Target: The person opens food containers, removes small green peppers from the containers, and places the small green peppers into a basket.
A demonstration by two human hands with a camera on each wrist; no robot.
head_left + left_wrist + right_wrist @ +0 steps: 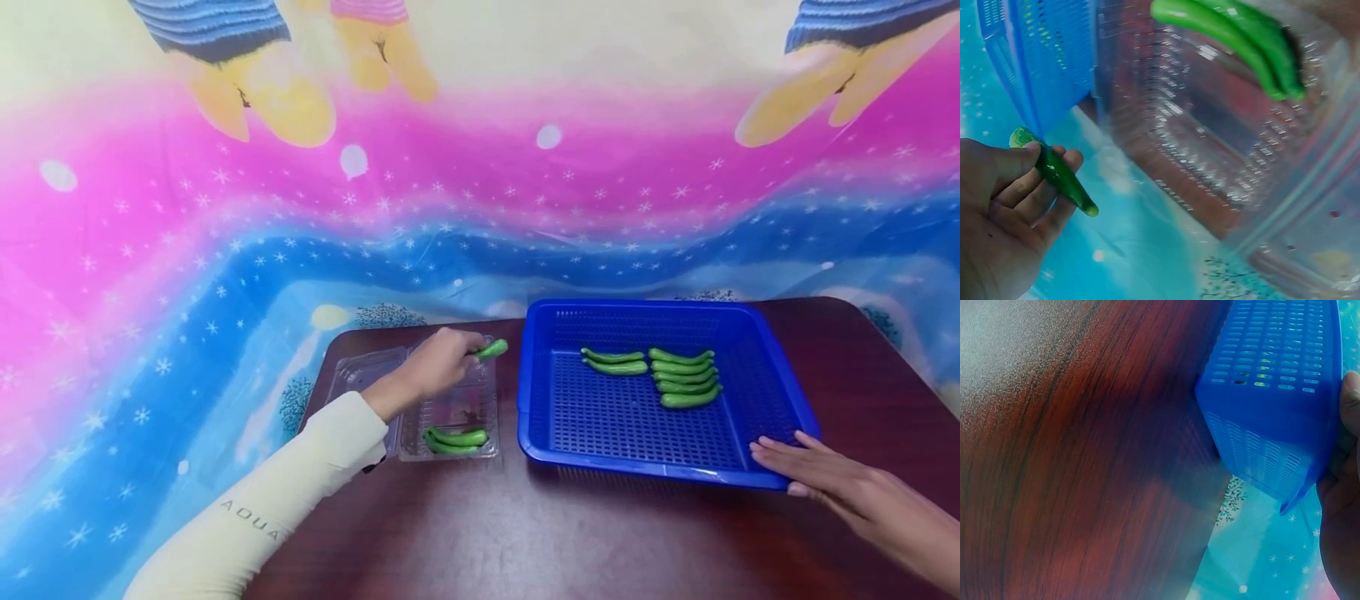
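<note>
My left hand (438, 360) pinches a curved green vegetable (1063, 177), much like a small cucumber, between thumb and fingers. It is above the far part of a clear plastic clamshell box (491, 400). Two more such green vegetables (456, 440) lie side by side at the box's near end. My right hand (847, 479) rests on the near right corner of a blue plastic basket (645, 471), its fingers lying straight across the rim. Inside the basket, several green vegetables (684, 379) form a column at the right, with two others (615, 364) left of them.
Box and basket stand side by side on a dark reddish-brown table (465, 533). The box's open lid (360, 371) lies to the left, partly behind my left forearm. Behind the table hangs a pink and blue patterned cloth (480, 200).
</note>
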